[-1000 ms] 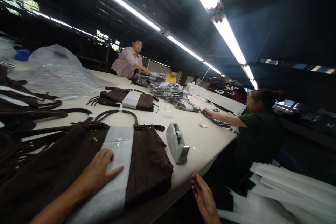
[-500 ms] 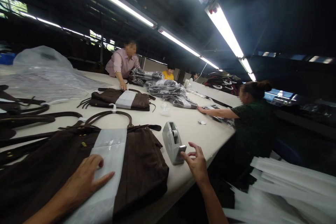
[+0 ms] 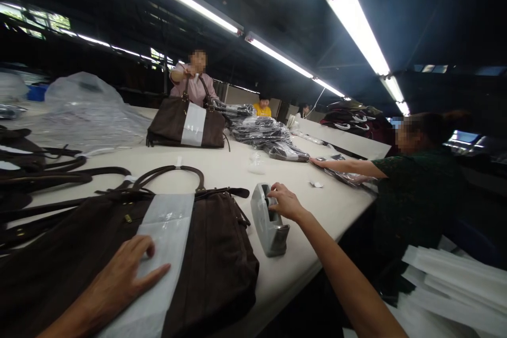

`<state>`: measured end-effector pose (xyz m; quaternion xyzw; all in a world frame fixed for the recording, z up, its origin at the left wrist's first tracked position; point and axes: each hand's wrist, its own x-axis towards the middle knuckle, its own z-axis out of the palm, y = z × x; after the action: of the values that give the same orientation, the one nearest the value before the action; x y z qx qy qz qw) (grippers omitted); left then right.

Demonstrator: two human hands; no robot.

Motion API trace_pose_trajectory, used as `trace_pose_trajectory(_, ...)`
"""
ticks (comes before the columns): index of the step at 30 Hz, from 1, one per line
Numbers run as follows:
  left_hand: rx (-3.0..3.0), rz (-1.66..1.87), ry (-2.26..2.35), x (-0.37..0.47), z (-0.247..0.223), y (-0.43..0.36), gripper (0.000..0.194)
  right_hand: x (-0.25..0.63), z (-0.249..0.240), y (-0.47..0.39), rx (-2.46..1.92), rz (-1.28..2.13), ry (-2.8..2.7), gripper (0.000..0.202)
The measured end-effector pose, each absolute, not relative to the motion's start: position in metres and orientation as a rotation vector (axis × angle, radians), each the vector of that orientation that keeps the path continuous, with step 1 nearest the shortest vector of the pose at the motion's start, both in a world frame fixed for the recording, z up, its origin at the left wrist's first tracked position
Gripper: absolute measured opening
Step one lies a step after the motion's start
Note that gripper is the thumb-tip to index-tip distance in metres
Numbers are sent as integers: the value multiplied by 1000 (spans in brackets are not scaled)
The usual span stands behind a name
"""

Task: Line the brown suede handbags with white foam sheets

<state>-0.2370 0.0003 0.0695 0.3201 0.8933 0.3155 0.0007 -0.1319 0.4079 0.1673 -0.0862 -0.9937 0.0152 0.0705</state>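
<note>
A dark brown handbag (image 3: 216, 253) lies in front of me with a white paper band (image 3: 170, 222) wrapped around its middle. My left hand (image 3: 116, 274) rests on the band, thumb and fingers apart. To the right of the bag stands a grey tape dispenser (image 3: 273, 243). The fingers of my right hand (image 3: 288, 204) reach into its top and close on the tape roll (image 3: 271, 202), which they partly hide. The bag's looped handles (image 3: 170, 170) lie on the table beyond it.
More brown bags (image 3: 43, 179) lie at left, near clear plastic sheets (image 3: 91, 116). Across the table (image 3: 225, 174), a person holds up a banded handbag (image 3: 166, 121). Plastic-wrapped bags (image 3: 261, 134) are piled beyond. Another person's arm (image 3: 348, 168) reaches in at right, above white paper strips (image 3: 455, 285).
My right hand has moved from the dispenser's cutter end to its tape roll. My left hand has stayed on the band. The person opposite has lifted a flat-lying handbag upright by its handles.
</note>
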Motion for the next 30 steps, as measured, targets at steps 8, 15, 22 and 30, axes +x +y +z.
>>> trace_pose_trajectory(8,1056,994,2853,-242,61,0,52,-121,172,411,-190,136,-2898,26)
trace_pose_trajectory(15,1057,983,2828,-243,61,2,51,-130,164,407,-329,95,-2954,31)
trace_pose_trajectory(22,1055,1001,2834,-244,62,3,51,-135,160,400,-391,86,-2903,31)
trace_pose_trajectory(30,1132,1022,2877,-246,54,0,47,-124,156,402,-403,318,-2803,35)
